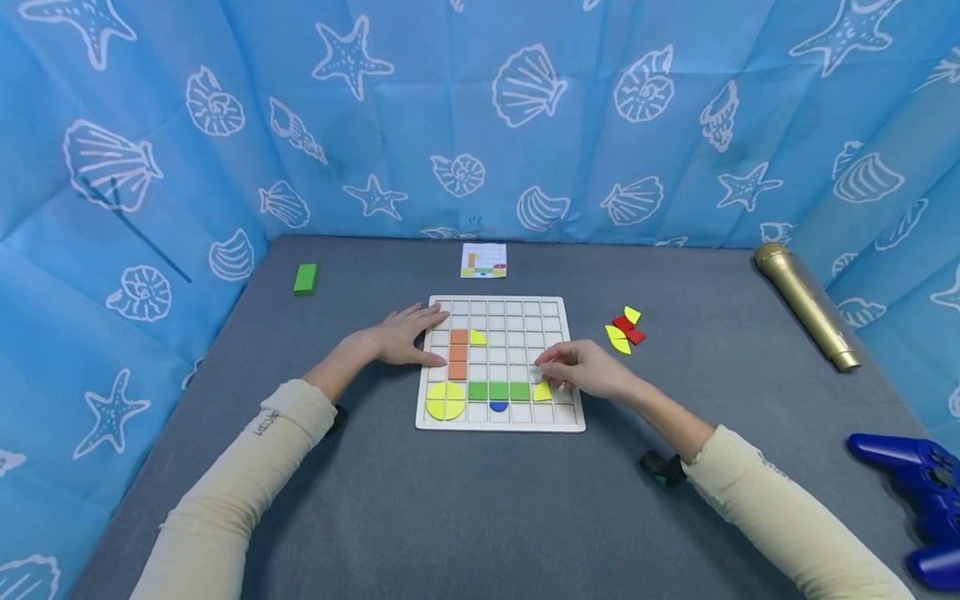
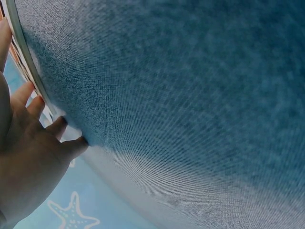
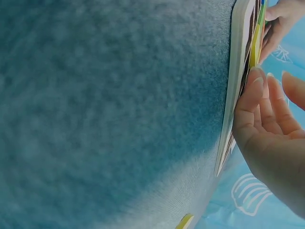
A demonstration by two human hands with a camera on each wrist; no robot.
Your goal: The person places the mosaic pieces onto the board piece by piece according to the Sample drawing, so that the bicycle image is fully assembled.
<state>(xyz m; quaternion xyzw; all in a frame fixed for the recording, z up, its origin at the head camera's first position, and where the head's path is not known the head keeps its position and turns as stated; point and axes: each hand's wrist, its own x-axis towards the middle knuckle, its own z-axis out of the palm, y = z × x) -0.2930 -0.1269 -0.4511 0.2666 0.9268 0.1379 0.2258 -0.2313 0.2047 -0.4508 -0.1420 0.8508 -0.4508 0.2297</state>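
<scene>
A white grid board [image 1: 501,425] lies on the table in the head view. On it are orange squares [image 1: 458,351], a yellow circle of quarter pieces [image 1: 446,401], a yellow quarter piece [image 1: 477,337], a row of green squares [image 1: 498,391] and a blue half-round piece [image 1: 498,407]. My left hand [image 1: 408,336] rests on the board's left edge with fingers spread. By the row's right end, my right hand [image 1: 583,367] touches a yellow quarter piece [image 1: 542,392] with its fingertips. Its thumb stands apart from the fingers in the right wrist view.
Behind the board lies a printed pattern card [image 1: 483,260]. To its right are loose yellow pieces [image 1: 618,340] and red pieces [image 1: 629,328]. A green block [image 1: 305,279] lies back left; a gold microphone [image 1: 806,304] and a blue game controller [image 1: 918,500] lie at right.
</scene>
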